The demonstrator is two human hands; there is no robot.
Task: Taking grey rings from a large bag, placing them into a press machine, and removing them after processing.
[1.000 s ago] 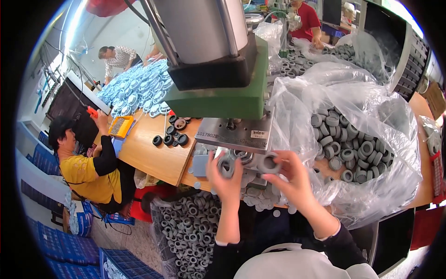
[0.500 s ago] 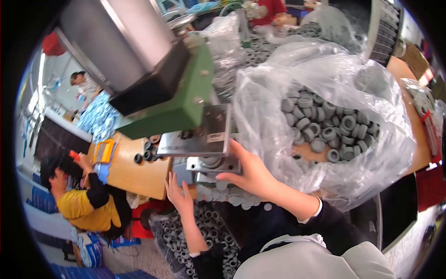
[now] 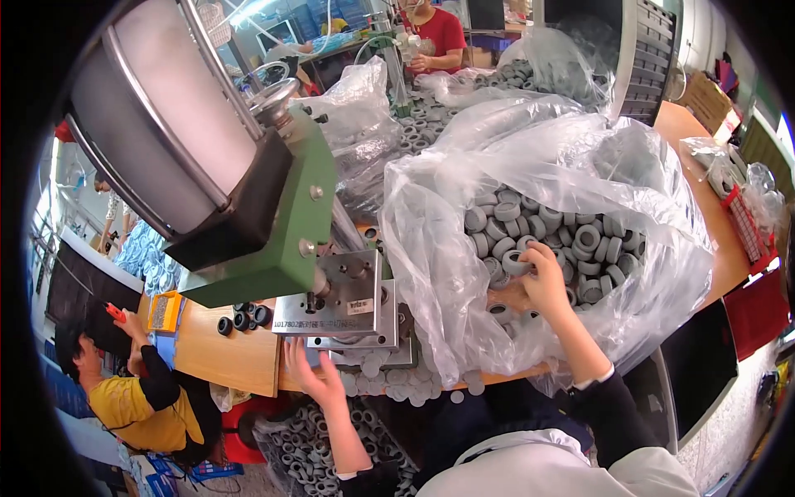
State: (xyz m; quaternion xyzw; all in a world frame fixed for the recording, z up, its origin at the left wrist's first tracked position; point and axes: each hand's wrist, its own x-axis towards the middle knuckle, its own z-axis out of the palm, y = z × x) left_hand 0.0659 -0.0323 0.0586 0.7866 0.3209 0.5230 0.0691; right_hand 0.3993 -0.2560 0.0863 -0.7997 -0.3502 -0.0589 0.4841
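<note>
Rings (image 3: 563,240) of grey colour are heaped in a clear bag (image 3: 638,166) on the counter (image 3: 232,356), right of the green press (image 3: 273,240); the right hand (image 3: 545,277) is placed inside the bag, its fingers closed on one ring (image 3: 515,263); the left hand (image 3: 310,374) is held open, fingers spread, touching the metal plate (image 3: 344,302) under the press; white discs (image 3: 397,383) are scattered just beside it.
</note>
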